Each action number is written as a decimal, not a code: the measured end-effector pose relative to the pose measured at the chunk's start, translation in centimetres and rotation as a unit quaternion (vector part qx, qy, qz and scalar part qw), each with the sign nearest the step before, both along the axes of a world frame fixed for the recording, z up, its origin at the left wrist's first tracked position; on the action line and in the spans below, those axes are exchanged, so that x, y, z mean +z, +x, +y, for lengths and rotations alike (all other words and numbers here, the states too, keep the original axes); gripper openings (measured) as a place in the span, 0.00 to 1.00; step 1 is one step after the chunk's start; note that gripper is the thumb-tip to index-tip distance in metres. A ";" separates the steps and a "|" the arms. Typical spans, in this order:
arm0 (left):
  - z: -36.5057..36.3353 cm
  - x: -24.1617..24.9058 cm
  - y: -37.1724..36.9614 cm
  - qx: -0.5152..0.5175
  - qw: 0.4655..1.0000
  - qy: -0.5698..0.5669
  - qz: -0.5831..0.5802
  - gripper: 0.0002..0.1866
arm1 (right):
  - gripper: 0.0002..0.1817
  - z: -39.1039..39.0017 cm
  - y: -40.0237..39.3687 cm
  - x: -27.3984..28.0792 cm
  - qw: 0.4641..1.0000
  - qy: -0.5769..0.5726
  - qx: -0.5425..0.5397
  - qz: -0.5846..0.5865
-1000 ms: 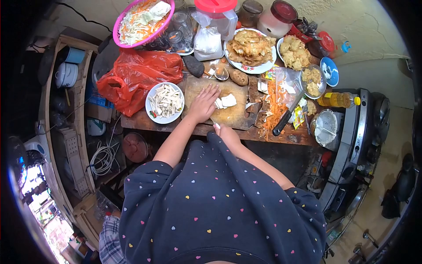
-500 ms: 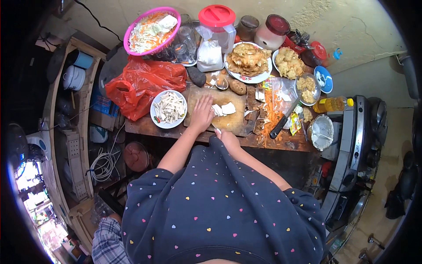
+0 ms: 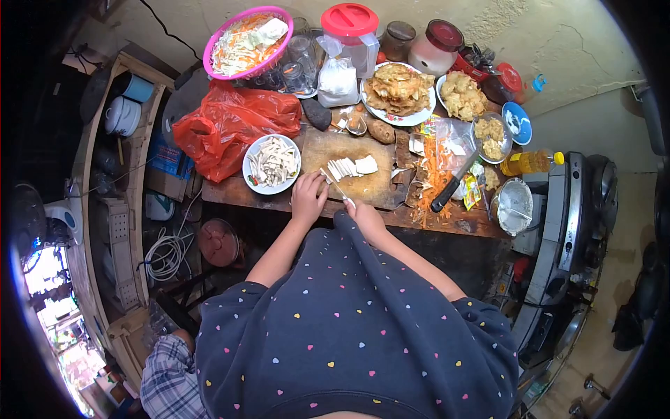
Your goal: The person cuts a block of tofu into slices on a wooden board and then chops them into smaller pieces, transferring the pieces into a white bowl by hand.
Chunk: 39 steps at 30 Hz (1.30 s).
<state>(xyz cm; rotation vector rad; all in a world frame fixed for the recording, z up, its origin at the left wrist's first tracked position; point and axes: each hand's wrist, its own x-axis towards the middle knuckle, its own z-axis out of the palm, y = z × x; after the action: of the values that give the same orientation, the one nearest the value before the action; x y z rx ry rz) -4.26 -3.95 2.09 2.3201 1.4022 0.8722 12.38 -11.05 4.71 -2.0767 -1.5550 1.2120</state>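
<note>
My right hand (image 3: 366, 222) grips a small knife (image 3: 338, 186) by its pale handle, at the front edge of the wooden cutting board (image 3: 373, 192). The blade slants up and left over the board. Close beside the blade's left side lies my left hand (image 3: 308, 198), at the board's front left, fingers extended and fingertips near the blade. Just beyond the blade is a row of white cut strips (image 3: 340, 168), with an uncut white piece (image 3: 366, 165) at its right end. A white bowl (image 3: 272, 190) of similar strips stands left of the board.
A red plastic bag (image 3: 234, 126) lies behind the bowl. Plates of fried food (image 3: 399, 89) stand at the back. Right of the board are carrot shreds (image 3: 436, 174), a black-handled knife (image 3: 450, 190), an oil bottle (image 3: 532, 163) and a metal pot (image 3: 514, 207).
My left hand has drawn back from the white pieces to the board's front left edge, uncovering the row of strips. My right hand still holds the small knife.
</note>
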 end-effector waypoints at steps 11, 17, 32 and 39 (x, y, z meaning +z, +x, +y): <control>-0.1 -0.3 -0.1 0.005 1.000 0.002 0.009 0.13 | 0.28 0.6 -0.3 0.4 1.000 -0.003 0.014 -0.026; 0.2 -0.1 -0.3 -0.010 1.000 -0.015 0.009 0.14 | 0.29 1.1 -0.4 -0.1 1.000 -0.003 0.014 -0.028; 7.3 -0.7 4.1 -0.227 0.964 -0.085 0.106 0.27 | 0.27 0.8 -0.8 -0.4 0.998 -0.026 0.013 -0.058; 7.6 -0.8 4.1 -0.231 0.963 -0.074 0.115 0.26 | 0.26 1.2 -1.0 -1.2 0.996 -0.027 0.010 -0.079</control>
<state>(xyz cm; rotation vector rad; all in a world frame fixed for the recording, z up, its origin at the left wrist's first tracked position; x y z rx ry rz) -0.17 3.65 1.31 2.5325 0.8950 0.3593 11.42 -9.89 3.52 -2.2464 -1.6306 1.1326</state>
